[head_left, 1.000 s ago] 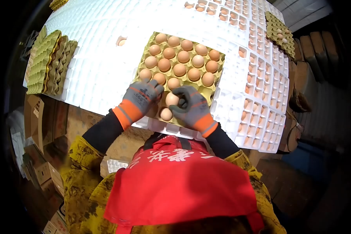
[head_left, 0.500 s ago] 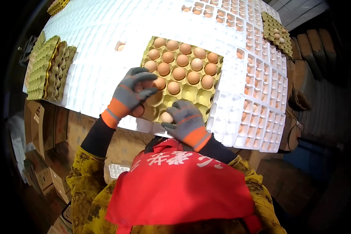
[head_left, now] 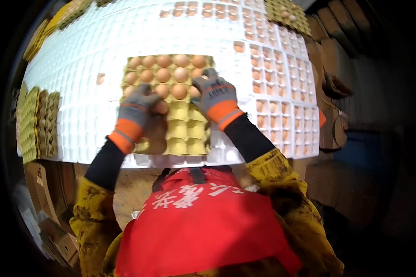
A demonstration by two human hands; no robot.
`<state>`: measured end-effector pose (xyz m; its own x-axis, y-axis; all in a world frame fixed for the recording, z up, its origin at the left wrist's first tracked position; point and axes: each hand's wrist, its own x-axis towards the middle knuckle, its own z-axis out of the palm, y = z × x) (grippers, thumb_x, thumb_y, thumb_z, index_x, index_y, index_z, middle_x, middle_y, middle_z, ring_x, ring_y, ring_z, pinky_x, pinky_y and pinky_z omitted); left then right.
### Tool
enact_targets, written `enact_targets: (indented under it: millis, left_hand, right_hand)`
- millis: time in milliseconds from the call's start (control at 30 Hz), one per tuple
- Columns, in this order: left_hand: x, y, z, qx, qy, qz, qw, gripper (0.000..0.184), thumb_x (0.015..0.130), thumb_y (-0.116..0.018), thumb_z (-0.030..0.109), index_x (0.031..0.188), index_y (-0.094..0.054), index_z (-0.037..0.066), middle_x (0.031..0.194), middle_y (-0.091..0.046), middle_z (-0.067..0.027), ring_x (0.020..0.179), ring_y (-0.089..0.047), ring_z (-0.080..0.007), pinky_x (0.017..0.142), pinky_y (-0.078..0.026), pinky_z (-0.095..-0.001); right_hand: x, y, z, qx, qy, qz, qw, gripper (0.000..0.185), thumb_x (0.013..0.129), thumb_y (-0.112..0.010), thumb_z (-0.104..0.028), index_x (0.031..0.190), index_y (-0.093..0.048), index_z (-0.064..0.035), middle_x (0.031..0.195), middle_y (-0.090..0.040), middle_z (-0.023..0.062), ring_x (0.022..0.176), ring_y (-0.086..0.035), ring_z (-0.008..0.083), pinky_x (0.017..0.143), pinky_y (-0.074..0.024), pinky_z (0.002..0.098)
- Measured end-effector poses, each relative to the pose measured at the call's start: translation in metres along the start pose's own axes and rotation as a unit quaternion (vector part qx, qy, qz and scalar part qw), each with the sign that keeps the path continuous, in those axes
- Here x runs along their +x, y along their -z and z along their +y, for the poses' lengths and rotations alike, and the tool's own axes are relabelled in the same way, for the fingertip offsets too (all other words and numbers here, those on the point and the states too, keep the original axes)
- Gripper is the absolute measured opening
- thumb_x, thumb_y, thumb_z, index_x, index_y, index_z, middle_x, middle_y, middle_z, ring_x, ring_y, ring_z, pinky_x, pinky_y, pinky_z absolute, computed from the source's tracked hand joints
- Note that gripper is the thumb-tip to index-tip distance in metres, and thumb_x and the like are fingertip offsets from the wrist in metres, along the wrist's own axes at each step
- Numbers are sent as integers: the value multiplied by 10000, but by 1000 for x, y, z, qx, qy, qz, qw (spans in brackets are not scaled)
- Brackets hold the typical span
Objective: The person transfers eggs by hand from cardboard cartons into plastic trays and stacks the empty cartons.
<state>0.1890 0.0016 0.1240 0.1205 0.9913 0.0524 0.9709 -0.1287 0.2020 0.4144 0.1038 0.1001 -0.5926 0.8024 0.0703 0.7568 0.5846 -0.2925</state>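
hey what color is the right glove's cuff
The cuff is orange with a grey band, clearest in the head view.

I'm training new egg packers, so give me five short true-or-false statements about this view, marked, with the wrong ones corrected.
1. No gloves are worn. False: the left hand and right hand wear gray-and-orange gloves.
2. The yellow egg tray beneath the hands is full. False: its visible near cups are empty.
3. White trays at the picture's right hold eggs. True.
4. The apron is blue. False: it is red.
5. Nested yellow trays stand at the picture's left. True.
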Motion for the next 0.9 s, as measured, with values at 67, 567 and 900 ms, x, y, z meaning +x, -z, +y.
enact_targets:
  millis: [67,567,900]
  left_hand:
    - [-8,9,1,-152,53,17,987,405,759,-826,162,1129,-694,60,1205,-609,-117,1058,-642,-315,857,-541,-377]
    - [-15,-118,274,-123,47,-208,969,491,766,-799,269,1218,-664,133,1282,-576,-202,1045,-642,-386,852,-547,-447]
    - [7,-160,294,-209,60,15,976,501,871,-699,172,1360,-599,137,1245,-626,-156,933,-662,-349,819,-542,-407]
  right_hand:
    - [-17,11,18,171,-24,31,984,458,767,-811,-336,1133,-675,-96,1093,-664,127,983,-657,287,875,-540,397]
    - [-259,27,154,62,-80,-67,993,299,833,-704,-241,1122,-669,-169,1248,-585,96,980,-650,320,835,-554,421]
    - [-200,-8,188,529,-136,45,836,357,905,-674,-76,1262,-658,-70,1215,-685,134,1115,-660,252,946,-517,349]
